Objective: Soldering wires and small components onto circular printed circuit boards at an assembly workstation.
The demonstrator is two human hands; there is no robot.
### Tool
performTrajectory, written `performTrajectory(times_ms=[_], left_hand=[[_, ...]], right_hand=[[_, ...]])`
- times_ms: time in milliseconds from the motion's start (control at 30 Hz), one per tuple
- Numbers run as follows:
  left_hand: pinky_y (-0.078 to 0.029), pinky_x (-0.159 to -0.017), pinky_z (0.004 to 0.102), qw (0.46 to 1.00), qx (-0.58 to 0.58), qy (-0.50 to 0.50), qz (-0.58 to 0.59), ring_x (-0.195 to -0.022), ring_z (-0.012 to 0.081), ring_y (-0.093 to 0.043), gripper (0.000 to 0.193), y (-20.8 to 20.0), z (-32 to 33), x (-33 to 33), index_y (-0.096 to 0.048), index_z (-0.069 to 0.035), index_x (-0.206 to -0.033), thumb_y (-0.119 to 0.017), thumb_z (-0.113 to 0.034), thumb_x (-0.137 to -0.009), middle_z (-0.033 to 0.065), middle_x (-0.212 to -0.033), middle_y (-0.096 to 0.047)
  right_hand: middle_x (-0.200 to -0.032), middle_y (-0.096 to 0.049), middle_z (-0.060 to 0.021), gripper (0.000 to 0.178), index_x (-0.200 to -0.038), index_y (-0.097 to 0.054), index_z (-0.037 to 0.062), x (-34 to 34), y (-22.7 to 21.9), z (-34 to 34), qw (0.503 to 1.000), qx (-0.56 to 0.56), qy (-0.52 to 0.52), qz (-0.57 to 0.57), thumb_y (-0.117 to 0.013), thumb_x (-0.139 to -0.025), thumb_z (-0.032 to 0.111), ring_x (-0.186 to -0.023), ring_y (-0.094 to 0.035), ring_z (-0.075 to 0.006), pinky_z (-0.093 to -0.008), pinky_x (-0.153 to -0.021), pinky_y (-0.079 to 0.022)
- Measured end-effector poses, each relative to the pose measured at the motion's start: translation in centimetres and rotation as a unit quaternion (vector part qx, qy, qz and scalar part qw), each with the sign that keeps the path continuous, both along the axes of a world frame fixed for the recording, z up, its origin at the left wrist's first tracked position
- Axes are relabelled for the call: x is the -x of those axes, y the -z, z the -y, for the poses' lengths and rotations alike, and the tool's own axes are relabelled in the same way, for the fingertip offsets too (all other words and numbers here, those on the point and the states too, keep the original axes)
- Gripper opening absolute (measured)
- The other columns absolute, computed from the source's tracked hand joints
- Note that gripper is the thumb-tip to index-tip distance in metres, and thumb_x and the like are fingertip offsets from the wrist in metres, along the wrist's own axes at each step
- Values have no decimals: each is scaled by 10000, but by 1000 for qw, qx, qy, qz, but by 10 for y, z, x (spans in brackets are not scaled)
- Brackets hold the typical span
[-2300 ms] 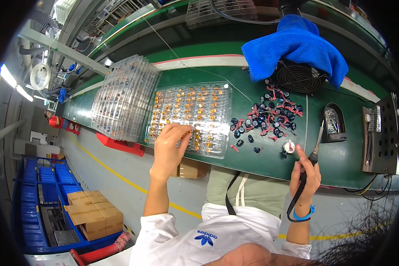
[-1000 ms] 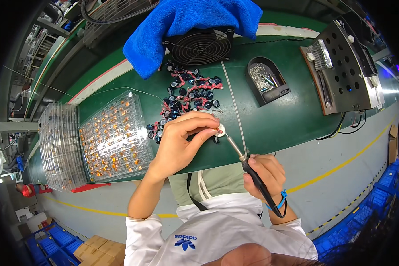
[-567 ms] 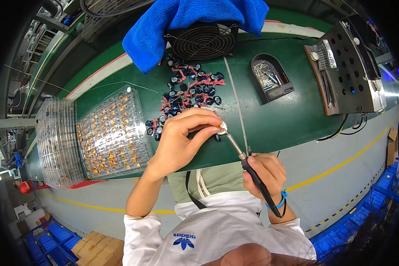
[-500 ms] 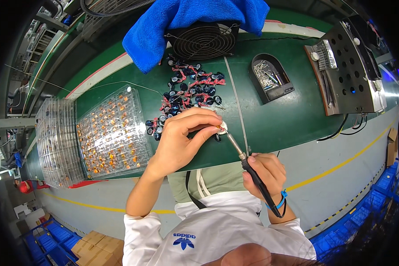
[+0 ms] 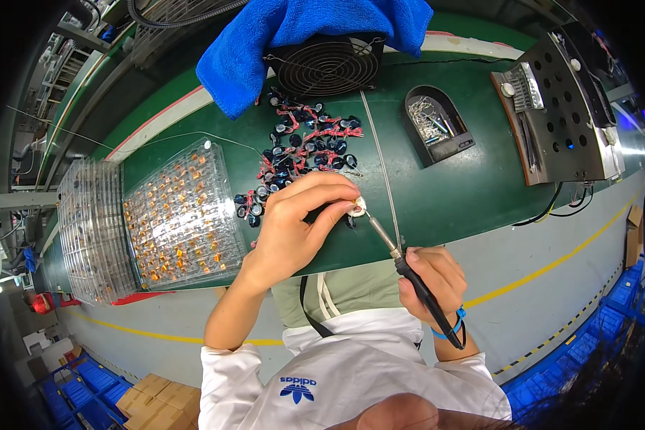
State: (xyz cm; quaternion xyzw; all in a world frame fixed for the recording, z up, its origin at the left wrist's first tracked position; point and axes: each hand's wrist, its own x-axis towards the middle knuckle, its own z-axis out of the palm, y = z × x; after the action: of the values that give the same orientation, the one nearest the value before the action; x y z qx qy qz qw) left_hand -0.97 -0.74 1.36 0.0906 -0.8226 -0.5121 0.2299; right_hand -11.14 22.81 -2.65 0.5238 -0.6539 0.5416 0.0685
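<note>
My left hand [image 5: 301, 222] pinches a small round whitish part [image 5: 359, 208] between thumb and fingers, just above the green bench. A bit of orange shows at the part beside my fingertips. My right hand [image 5: 435, 282] is wrapped round the black handle of a soldering iron [image 5: 416, 283]. The metal tip of the iron points up and left and reaches the lower right edge of the round part; whether it touches cannot be made out. Behind my left hand lies a heap of small dark round parts with red wires [image 5: 312, 143].
Clear plastic trays [image 5: 183, 215] with orange pieces sit at the left. A fan [image 5: 330, 68] under a blue towel [image 5: 240, 57] stands at the back. To the right are a black bin [image 5: 448, 147] of small metal pieces and a metal box with holes [image 5: 562, 115].
The soldering iron and my right hand have shifted very slightly to the right. My left hand keeps its pinch on the round part, almost in the same place.
</note>
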Motion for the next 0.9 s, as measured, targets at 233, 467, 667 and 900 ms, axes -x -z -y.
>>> performTrajectory(times_ms=[233, 467, 667, 900], left_hand=[[-585, -866, 348, 999, 50, 3, 1, -990, 268, -729, 145, -3, 0, 1, -751, 41, -1039, -738, 60, -896, 143, -1068, -744], [-585, -837, 360, 998, 55, 7, -3, -963, 284, -730, 151, -5, 0, 2, -744, 46, -1041, -739, 62, -892, 145, -1049, -736], [-586, -830, 359, 998, 57, 10, -5, -952, 282, -731, 147, -6, 0, 2, -744, 46, -1041, -738, 58, -894, 144, -1048, -735], [-580, -876, 337, 998, 57, 5, 12, -997, 263, -735, 157, -6, 0, 1, -762, 33, -1036, -760, 46, -879, 137, -1072, -753]], right_hand=[[-838, -718, -133, 378, -1079, -735, -42, 1, 1, 1, 1000, -13, -2, -6, -831, -741, 100, -727, -714, -329, -403, -707, -635], [-829, -721, -126, 384, -1084, -739, -33, 0, 0, 1, 1000, -15, 3, -5, -837, -740, 107, -721, -711, -325, -404, -708, -637], [-830, -729, -127, 387, -1095, -738, -32, 0, -1, 1, 1000, -16, 1, -1, -839, -749, 110, -717, -710, -324, -405, -708, -637], [-846, -722, -129, 388, -1095, -737, -27, -1, 1, 0, 1000, -21, 2, 0, -839, -746, 108, -729, -709, -328, -396, -689, -627]])
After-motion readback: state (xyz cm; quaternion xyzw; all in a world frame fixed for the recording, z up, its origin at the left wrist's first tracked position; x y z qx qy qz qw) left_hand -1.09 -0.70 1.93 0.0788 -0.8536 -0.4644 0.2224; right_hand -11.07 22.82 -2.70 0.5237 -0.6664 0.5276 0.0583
